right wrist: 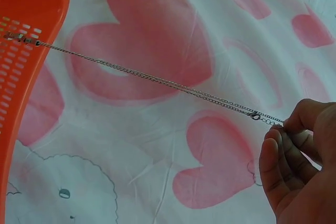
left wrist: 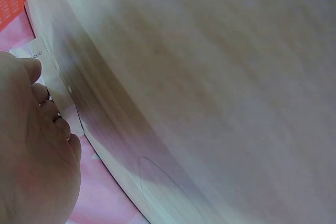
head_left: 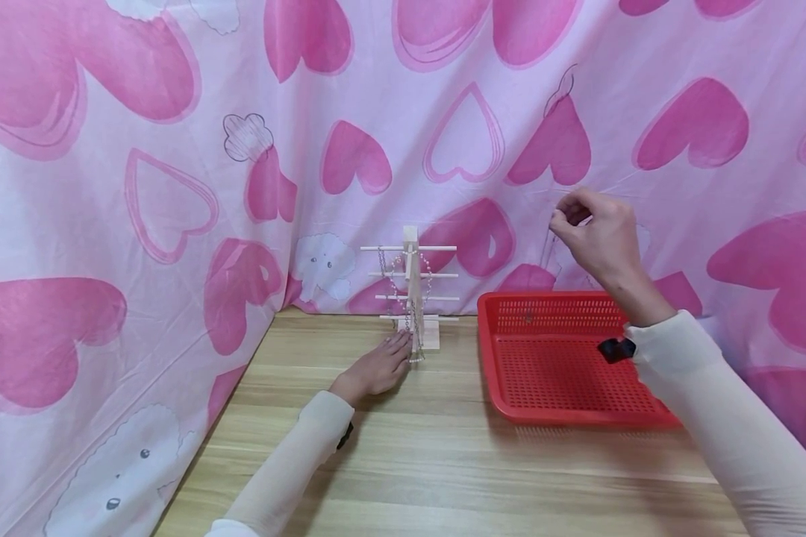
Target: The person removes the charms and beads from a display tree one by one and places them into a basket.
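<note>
High over the red basket [head_left: 584,410], my right hand [head_left: 601,231] pinches a thin silver necklace [right wrist: 157,80] by its clasp end between thumb and fingertips. Its doubled chain hangs down straight, and a small pendant [right wrist: 21,39] at the bottom overlaps the basket in the right wrist view. My left hand [head_left: 379,365] lies palm down at the foot of a wooden jewelry stand [head_left: 413,287], fingers extended onto its base. Several chains hang from the stand's thin crossbars, among them a beaded necklace [head_left: 430,272]. The left wrist view shows the fingers [left wrist: 50,109] against the pale wooden base [left wrist: 59,85].
The stand is at the back of a wood-grain table [head_left: 403,462], with the basket to its right. A pink curtain [head_left: 376,97] with hearts hangs close behind both and along the left side.
</note>
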`<control>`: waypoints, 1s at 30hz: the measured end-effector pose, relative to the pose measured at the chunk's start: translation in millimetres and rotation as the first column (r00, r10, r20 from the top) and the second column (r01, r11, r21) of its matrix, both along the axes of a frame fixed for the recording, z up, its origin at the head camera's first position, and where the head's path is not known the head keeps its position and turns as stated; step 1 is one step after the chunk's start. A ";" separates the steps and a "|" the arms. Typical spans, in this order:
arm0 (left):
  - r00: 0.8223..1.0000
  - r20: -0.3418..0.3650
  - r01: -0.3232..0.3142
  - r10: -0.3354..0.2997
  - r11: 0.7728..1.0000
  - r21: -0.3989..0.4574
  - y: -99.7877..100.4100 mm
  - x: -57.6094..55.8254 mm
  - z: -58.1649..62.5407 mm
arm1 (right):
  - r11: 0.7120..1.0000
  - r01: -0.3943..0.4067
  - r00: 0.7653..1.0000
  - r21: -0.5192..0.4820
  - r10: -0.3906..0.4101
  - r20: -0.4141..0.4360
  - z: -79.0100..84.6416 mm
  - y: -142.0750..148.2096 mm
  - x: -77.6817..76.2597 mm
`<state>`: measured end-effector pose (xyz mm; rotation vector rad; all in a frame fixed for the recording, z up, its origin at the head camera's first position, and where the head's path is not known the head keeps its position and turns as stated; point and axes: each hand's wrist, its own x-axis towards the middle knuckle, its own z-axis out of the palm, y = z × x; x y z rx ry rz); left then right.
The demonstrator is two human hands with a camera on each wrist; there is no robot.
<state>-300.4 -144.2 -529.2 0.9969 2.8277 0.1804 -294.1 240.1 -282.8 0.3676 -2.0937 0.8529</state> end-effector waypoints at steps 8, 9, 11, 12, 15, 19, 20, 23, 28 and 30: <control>1.000 0.004 -0.001 0.002 1.000 -0.010 -0.5 -0.8 0.3 | 1.000 0.025 0.999 0.008 -0.025 0.032 -1.2 11.1 2.2; 1.000 0.004 -0.001 0.001 1.000 -0.009 -0.7 -1.0 0.1 | 1.000 0.026 0.999 0.010 -0.026 0.036 -1.5 12.6 2.7; 1.000 0.004 -0.002 0.002 1.000 -0.009 -0.7 -1.2 0.0 | 0.999 0.028 0.999 0.016 -0.029 0.045 -2.3 15.5 3.6; 1.000 0.004 -0.003 0.003 1.000 -0.007 -0.7 -1.4 -0.4 | 0.999 0.031 0.998 0.019 -0.032 0.049 -2.8 17.2 3.9; 1.000 0.010 -0.008 0.008 1.000 -0.002 -0.3 -0.5 0.0 | 0.999 0.038 0.997 0.020 -0.039 0.060 -4.2 21.3 5.0; 1.000 0.015 -0.014 0.014 1.000 -0.001 0.1 1.3 0.6 | 0.999 0.048 0.997 0.024 -0.049 0.065 -6.5 27.6 5.0; 1.000 0.015 -0.015 0.015 1.000 -0.002 0.0 1.4 0.3 | 0.998 0.053 0.996 0.026 -0.055 0.067 -7.4 29.5 4.8; 1.000 0.015 -0.014 0.014 1.000 -0.001 0.2 0.8 0.1 | 0.998 0.067 0.994 0.020 -0.069 0.080 -9.9 35.2 4.7; 1.000 0.012 -0.012 0.012 1.000 0.000 0.4 0.1 0.3 | 0.995 0.101 0.990 0.013 -0.102 0.101 -13.9 45.9 5.2; 1.000 0.011 -0.013 0.013 1.000 -0.002 0.2 0.4 0.7 | 0.994 0.112 0.987 0.014 -0.113 0.115 -15.0 50.2 6.0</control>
